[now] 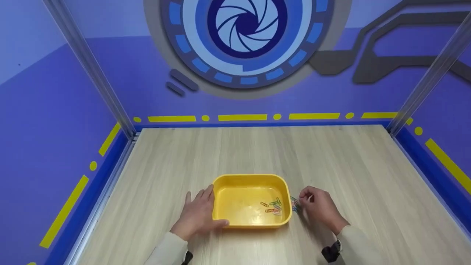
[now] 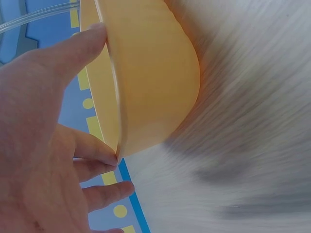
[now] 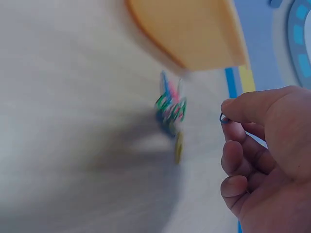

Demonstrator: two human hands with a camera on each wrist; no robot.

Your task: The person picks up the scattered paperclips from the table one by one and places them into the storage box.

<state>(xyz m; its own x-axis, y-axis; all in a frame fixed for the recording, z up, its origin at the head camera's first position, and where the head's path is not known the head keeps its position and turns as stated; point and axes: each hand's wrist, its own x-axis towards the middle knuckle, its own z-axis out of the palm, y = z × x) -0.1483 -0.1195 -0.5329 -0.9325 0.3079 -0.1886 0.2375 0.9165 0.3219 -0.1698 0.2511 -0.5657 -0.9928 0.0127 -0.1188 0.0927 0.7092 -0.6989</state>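
A yellow plastic bin stands on the table with several coloured paper clips lying in its right part. My left hand spreads over the bin's left end. Its thumb touches the front rim and fingertips rest at the left rim, as the left wrist view also shows. Between thumb and index finger my right hand pinches a small blue paper clip, mostly covered by the fingertips. A heap of mixed paper clips lies on the table, between the bin's right wall and my right hand.
The light wood table reaches back to a blue and purple printed wall. Metal posts rise at both back corners, and side panels border the table left and right.
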